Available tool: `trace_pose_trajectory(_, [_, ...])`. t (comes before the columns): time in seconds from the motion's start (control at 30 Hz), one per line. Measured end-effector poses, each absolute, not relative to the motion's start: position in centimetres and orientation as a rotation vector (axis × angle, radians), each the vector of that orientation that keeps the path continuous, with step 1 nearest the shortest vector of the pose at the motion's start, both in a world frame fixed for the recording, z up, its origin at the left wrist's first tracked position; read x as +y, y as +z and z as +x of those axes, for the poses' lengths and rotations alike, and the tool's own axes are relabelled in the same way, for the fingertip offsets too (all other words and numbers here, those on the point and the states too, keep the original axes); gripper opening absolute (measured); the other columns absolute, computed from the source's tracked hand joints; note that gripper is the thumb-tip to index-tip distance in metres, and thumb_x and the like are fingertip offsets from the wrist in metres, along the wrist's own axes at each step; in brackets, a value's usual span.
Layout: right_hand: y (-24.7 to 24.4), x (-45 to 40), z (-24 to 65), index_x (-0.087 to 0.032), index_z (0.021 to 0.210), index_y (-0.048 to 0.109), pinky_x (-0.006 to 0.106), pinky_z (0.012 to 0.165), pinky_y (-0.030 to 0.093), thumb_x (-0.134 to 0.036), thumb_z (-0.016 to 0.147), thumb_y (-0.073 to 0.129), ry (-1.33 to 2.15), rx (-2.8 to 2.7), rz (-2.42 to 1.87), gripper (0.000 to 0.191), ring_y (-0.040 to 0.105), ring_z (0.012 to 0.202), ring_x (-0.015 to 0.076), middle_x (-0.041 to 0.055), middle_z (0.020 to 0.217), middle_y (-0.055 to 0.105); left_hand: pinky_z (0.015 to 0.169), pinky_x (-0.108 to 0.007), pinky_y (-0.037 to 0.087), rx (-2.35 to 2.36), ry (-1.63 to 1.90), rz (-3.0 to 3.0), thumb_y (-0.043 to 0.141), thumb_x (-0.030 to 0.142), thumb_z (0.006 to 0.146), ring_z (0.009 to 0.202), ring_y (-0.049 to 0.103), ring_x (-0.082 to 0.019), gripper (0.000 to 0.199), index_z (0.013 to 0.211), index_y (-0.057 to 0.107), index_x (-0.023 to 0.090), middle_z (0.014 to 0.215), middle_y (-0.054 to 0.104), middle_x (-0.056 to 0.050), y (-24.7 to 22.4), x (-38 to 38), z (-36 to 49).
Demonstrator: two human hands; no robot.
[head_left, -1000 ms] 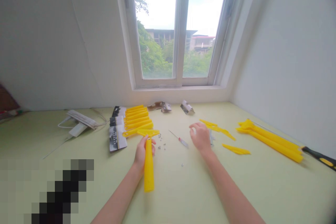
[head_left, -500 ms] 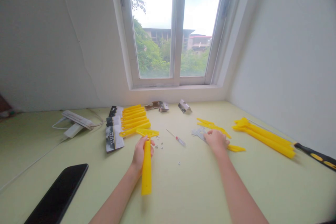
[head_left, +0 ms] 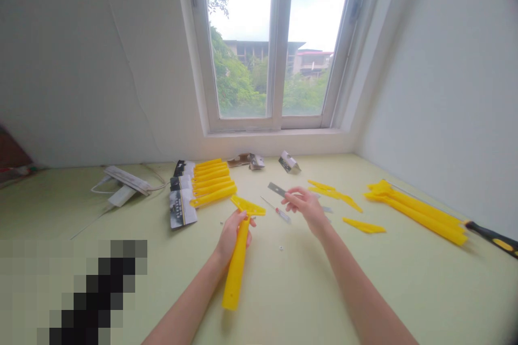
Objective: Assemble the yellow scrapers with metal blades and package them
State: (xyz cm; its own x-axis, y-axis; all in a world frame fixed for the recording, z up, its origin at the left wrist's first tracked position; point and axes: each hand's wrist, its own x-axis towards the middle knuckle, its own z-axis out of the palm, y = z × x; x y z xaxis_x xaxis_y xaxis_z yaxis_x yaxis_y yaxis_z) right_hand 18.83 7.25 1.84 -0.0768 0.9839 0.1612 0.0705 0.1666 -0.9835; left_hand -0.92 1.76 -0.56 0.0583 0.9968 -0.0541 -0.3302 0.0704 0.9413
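Scraper (head_left: 238, 264) apart from blade (head_left: 277, 189)

Pale walls (head_left: 445, 64); bright window (head_left: 279, 64)

The yellow handle (head_left: 238, 267) partly hides your left hand (head_left: 229, 236). Your right hand (head_left: 308, 208) covers one end of the metal blade (head_left: 276, 189). The black handle (head_left: 490, 237) runs off the right edge, pixelation masks the dark object (head_left: 91, 302), and the packaging cards' (head_left: 183, 209) print is too small for you.
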Motion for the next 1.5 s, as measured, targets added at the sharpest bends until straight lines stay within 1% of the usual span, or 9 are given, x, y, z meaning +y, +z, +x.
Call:
trace_pose_trajectory(0.07, [2.1,6.6,17.7,-0.016,0.08,0.056,0.024,0.05,0.038,-0.039,0.066,0.06,1.215,-1.383,-1.002,0.027,0.053,0.049,0.011,0.0046,0.065,0.067,0.032,-0.019,0.025,0.944,1.265,0.965,0.046,0.039,0.073,0.03,0.042,-0.004,0.023,0.08,0.048,0.017,0.066,0.056,0.002,-0.5,1.4,-0.5])
trace_pose_trajectory(0.17, [2.1,5.8,16.4,-0.015,0.081,0.058,0.024,0.051,0.038,-0.035,0.069,0.058,1.235,-1.427,-0.967,0.023,0.052,0.052,0.0106,0.0041,0.065,0.066,0.03,-0.018,0.025,0.919,1.26,0.977,0.045,0.039,0.074,0.03,0.042,-0.004,0.023,0.083,0.049,0.017,0.068,0.055,0.002,-0.5,1.1,-0.1])
trace_pose_trajectory(0.37, [1.7,4.8,14.8,-0.017,0.078,0.056,0.027,0.058,0.043,-0.034,0.07,0.059,1.186,-1.483,-0.907,0.02,0.061,0.066,0.0169,0.0039,0.068,0.067,0.031,-0.02,0.034,0.849,1.166,0.989,0.047,0.039,0.073,0.035,0.05,-0.008,0.027,0.088,0.05,0.017,0.075,0.058,-0.002,-1.1,1.4,-0.3])
trace_pose_trajectory(0.57, [1.7,4.6,14.4,-0.019,0.071,0.045,0.027,0.057,0.042,-0.031,0.074,0.054,1.166,-1.423,-0.822,0.015,0.06,0.06,0.0152,0.0039,0.067,0.068,0.035,-0.022,0.04,0.85,1.15,0.984,0.048,0.038,0.073,0.039,0.054,-0.011,0.028,0.088,0.05,0.014,0.071,0.057,-0.003,-1.4,1.6,-0.3])
trace_pose_trajectory(0.7, [1.7,5.0,14.7,-0.018,0.068,0.045,0.024,0.053,0.039,-0.021,0.068,0.056,1.218,-1.401,-0.82,0.011,0.053,0.054,0.0107,0.0037,0.074,0.067,0.035,-0.022,0.041,0.868,1.148,0.978,0.049,0.038,0.073,0.039,0.054,-0.011,0.027,0.085,0.05,0.013,0.069,0.057,-0.002,-1.4,1.6,-0.2])
trace_pose_trajectory(0.87, [1.5,4.8,14.7,-0.018,0.07,0.052,0.023,0.054,0.039,-0.02,0.069,0.053,1.045,-1.59,-0.904,0.003,0.05,0.06,0.0108,0.0001,0.07,0.06,0.037,-0.022,0.042,0.944,1.141,0.993,0.05,0.045,0.074,0.038,0.054,-0.011,0.037,0.085,0.05,0.01,0.064,0.06,-0.004,-1.2,1.5,-0.3])
trace_pose_trajectory(1.07, [1.5,4.0,14.1,-0.019,0.076,0.056,0.024,0.062,0.041,-0.02,0.071,0.053,0.883,-1.831,-0.893,0.006,0.052,0.066,0.0116,-0.0017,0.072,0.057,0.037,-0.022,0.042,0.974,1.178,0.979,0.047,0.052,0.073,0.038,0.054,-0.012,0.045,0.087,0.051,0.009,0.06,0.061,-0.006,-1.2,1.7,-0.5])
trace_pose_trajectory(1.37, [1.5,3.7,14.0,-0.019,0.079,0.055,0.027,0.065,0.043,-0.015,0.071,0.051,0.599,-1.859,-0.879,0.01,0.052,0.07,0.0138,0.0012,0.076,0.057,0.039,-0.022,0.042,0.956,1.176,0.992,0.046,0.046,0.076,0.04,0.055,-0.012,0.038,0.087,0.05,0.01,0.062,0.062,-0.005,-1.0,1.6,-0.4])
trace_pose_trajectory(1.5, [1.4,3.6,13.9,-0.02,0.084,0.056,0.027,0.069,0.046,-0.014,0.073,0.048,0.636,-1.848,-0.827,0.014,0.053,0.079,0.0151,0.0029,0.082,0.057,0.04,-0.022,0.042,0.903,1.191,1.0,0.048,0.04,0.076,0.041,0.055,-0.012,0.032,0.092,0.047,0.012,0.065,0.063,-0.005,-0.8,1.5,-0.3])
